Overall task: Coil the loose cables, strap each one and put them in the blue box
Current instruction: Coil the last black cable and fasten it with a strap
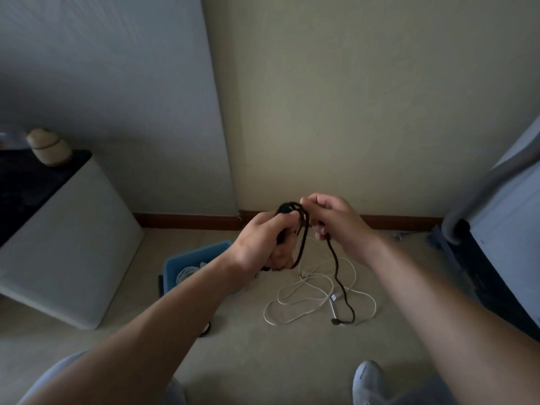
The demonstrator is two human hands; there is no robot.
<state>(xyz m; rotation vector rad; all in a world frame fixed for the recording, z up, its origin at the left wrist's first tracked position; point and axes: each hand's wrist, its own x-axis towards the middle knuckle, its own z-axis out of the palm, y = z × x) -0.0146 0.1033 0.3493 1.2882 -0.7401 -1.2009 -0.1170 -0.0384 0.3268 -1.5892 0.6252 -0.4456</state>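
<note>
Black and braided, the cable (339, 267) looks like a thin dark cord with a rough woven skin. In the head view we hold it up in front of us with both hands, above the floor (248, 346) and well clear of it. Our left hand (263, 241) has its fingers curled round several loops of the cord gathered into a long bundle, the top of the loops arching out above the knuckles. Our right hand (336, 220) pinches one strand just beside that arch, thumb and fingers closed on it. From this hand the free end hangs down in a loose wave and ends in a small dark plug (334, 321) low over the floor.

Under the plug a white cable (315, 290) lies on the floor in loose tangled rings. It carries a small white inline piece (334, 296) with a dark mark on it, too small for us to read.

To the left, partly behind our left forearm, stands the blue box (198, 255), open at the top, with a coiled white cable (185, 273) inside it. The box sits near the brown skirting board (190, 222).

At the far left is a white cabinet (67, 244) with a dark top, and a beige lidded jar (49, 147) stands on it. One grey shoe (368, 381) shows at the bottom.
</note>
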